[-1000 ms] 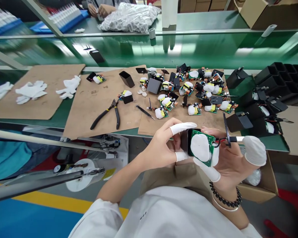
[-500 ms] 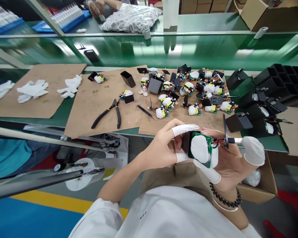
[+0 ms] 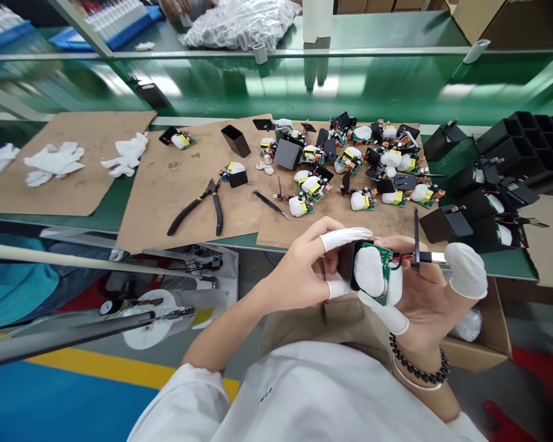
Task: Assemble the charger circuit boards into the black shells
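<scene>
My left hand [image 3: 304, 267], with white finger cots on two fingers, is closed around a black plastic case [image 3: 347, 265]. Partly inside the open end of that case sits a green circuit board [image 3: 383, 258] with a large patch of white putty-like filler [image 3: 368, 271]. My right hand [image 3: 426, 294], also in finger cots, grips the board from its outer side. Red and black wires run from the board to a thin black end plate [image 3: 416, 236] with metal prongs, which stands near my right thumb. My right fingertips behind the board are partly hidden.
Several circuit boards [image 3: 311, 184] lie on the cardboard [image 3: 203, 147], along with pliers [image 3: 198, 205], tweezers [image 3: 271, 204] and an upright black case [image 3: 236, 141]. Stacked black cases [image 3: 520, 147] stand at right. White gloves [image 3: 55, 162] are at left. Below the table edge is an open carton [image 3: 488, 344].
The board sits slightly deeper in the black case. My right hand has shifted a little left with the board. The view has tilted slightly downward.
</scene>
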`<state>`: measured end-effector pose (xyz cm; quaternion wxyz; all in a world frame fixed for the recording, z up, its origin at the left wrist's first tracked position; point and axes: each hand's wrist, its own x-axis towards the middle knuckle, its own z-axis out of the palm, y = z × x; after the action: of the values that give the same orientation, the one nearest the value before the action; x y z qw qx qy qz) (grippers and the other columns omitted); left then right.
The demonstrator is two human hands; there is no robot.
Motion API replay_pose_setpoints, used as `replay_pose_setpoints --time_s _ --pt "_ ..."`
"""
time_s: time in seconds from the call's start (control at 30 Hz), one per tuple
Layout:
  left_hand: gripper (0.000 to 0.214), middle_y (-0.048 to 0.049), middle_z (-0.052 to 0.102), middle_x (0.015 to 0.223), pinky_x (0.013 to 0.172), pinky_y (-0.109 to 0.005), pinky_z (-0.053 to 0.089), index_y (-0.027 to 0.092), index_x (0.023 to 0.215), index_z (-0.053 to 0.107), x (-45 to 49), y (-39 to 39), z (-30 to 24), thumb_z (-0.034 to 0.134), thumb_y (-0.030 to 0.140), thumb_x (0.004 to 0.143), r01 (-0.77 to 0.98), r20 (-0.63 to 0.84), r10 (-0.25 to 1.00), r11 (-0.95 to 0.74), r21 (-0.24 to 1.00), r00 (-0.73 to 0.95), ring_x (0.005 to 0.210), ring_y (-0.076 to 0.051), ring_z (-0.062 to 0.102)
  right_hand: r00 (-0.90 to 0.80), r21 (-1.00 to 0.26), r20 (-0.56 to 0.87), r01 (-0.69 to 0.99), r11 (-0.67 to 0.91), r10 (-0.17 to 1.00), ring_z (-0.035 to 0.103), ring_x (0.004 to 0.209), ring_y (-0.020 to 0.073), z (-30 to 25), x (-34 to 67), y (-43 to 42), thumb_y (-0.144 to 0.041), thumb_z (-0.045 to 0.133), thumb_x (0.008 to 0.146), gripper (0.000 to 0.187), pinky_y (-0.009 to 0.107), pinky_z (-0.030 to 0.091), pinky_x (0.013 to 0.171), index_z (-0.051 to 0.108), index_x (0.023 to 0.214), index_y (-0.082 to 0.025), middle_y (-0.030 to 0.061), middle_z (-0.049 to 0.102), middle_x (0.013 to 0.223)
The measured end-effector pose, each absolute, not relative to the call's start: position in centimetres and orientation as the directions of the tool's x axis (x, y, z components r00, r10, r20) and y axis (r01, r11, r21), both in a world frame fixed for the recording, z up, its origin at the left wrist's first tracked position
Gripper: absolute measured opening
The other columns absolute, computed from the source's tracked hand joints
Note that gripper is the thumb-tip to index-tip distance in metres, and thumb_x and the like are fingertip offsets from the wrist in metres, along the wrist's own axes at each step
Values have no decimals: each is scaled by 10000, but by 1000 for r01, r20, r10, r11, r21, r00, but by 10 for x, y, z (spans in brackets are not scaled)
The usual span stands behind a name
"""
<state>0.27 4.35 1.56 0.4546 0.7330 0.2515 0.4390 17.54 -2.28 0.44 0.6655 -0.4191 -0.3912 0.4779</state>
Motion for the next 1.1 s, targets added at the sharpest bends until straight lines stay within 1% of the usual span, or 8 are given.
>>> replay_pose_setpoints --time_s 0.13,0.43,0.53,0.63,0.7,0.83,0.97,1.1 --pt "597 -42 604 1122 588 -165 532 267 1353 668 3 44 14 880 250 794 -53 422 761 -457 888 494 707 -60 566 307 -899 375 -109 424 875 720 1147 301 10 171 -22 -167 916 666 789 636 528 1107 605 1300 -518 -16 739 1174" --pt "595 -55 622 1160 596 -178 544 267 1361 666 0 43 14 876 292 805 -30 417 765 -464 885 491 704 -65 573 220 -905 377 -120 409 900 746 1132 294 19 167 -21 -229 877 763 775 590 607 1011 553 1383 -563 -11 758 1202" --pt "592 -53 621 1152 595 -181 551 263 1355 671 -1 43 13 880 310 804 -30 414 772 -457 889 483 691 -62 565 223 -913 368 -94 396 903 714 1218 314 16 169 -22 -220 903 727 829 629 555 1088 551 1388 -574 -25 745 1213" --pt "592 -43 607 1136 597 -161 544 261 1343 680 -1 44 12 892 272 791 -70 435 767 -459 886 473 702 -56 565 248 -913 378 -61 404 892 676 1278 335 12 172 -22 -202 929 675 824 650 476 1173 603 1358 -530 -6 728 1228" --pt "600 -39 602 1129 598 -150 540 259 1339 684 -2 44 12 901 253 780 -91 448 762 -463 882 468 710 -53 566 238 -904 400 -59 424 885 686 1256 326 12 172 -21 -182 926 672 836 628 493 1166 606 1371 -511 5 725 1234" --pt "584 -45 613 1131 610 -162 550 248 1324 693 -3 45 10 904 276 781 -82 446 765 -464 882 465 704 -54 567 162 -897 428 -39 440 889 711 1202 299 17 171 -19 -238 901 736 843 579 566 1100 542 1425 -565 -9 737 1229" --pt "562 -72 648 1146 604 -192 564 235 1319 695 -5 47 9 884 359 804 -67 459 753 -489 870 471 719 -84 597 157 -900 433 21 436 888 703 1208 293 19 169 -20 -274 866 785 788 572 565 1120 537 1435 -577 -15 728 1255" --pt "542 -75 656 1155 625 -200 568 241 1327 694 -5 49 8 869 339 823 -65 481 737 -516 854 474 736 -90 597 134 -877 480 38 479 867 699 1191 279 16 168 -21 -210 845 795 812 561 549 1148 533 1472 -530 -7 700 1305"
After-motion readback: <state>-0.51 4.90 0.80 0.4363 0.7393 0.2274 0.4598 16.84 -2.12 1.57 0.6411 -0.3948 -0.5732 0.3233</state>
